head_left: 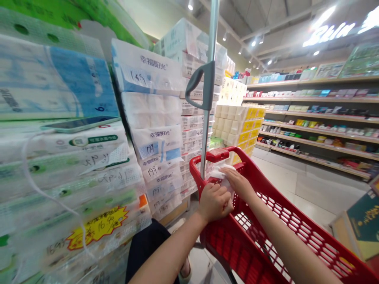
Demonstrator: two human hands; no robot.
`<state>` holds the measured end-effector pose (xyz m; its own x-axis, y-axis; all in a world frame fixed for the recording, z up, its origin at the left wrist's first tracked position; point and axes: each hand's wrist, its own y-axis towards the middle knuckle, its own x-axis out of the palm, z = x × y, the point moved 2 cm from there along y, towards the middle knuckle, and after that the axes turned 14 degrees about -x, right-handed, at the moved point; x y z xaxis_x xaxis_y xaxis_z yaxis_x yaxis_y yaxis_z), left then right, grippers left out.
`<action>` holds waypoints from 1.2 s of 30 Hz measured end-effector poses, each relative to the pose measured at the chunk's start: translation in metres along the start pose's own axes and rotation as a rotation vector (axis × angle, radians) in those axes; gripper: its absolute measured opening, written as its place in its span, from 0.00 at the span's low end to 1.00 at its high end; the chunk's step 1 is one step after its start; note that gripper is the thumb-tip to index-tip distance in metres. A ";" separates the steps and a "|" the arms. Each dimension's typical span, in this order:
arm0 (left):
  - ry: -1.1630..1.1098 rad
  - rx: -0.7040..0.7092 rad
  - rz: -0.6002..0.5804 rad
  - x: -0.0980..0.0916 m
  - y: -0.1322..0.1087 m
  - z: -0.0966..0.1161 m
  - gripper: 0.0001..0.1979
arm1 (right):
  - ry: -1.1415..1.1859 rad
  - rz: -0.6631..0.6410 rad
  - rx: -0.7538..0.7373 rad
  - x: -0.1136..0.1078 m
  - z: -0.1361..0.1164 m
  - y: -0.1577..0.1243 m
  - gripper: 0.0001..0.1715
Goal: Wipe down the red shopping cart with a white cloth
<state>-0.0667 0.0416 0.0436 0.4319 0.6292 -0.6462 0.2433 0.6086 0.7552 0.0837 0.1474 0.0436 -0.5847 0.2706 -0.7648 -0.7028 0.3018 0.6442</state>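
A red plastic rolling shopping basket (284, 221) with slotted sides stands in front of me. From its near left end rises a metal pole (205, 142) with a grey handle (199, 88). My left hand (215, 202) is closed in a fist at the basket's rim, its fingertips partly hidden. Beyond it, my right hand (238, 182) presses a thin white cloth or tissue (219, 172) against the end of the basket, just below the raised red part of the rim. Part of the white piece hangs down between my two hands.
Stacked tissue packs (154, 114) form a wall on the left. A phone (85, 124) with a white cable (44, 193) lies on one stack. Goods-filled shelves (310, 100) line the right. A box-like stand (359, 221) is at lower right.
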 end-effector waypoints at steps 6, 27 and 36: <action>-0.004 0.005 -0.005 -0.004 -0.002 0.001 0.06 | -0.118 0.028 0.276 -0.007 0.041 -0.011 0.24; 0.020 -0.009 -0.009 0.007 0.010 -0.001 0.06 | -0.026 0.049 0.153 -0.003 0.034 -0.012 0.24; 0.056 -0.016 -0.003 0.011 0.015 -0.001 0.06 | 0.027 0.107 0.173 -0.001 0.011 -0.008 0.23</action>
<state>-0.0592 0.0580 0.0472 0.3823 0.6530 -0.6538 0.2302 0.6179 0.7518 0.0946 0.1551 0.0394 -0.6645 0.2851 -0.6907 -0.5578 0.4259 0.7124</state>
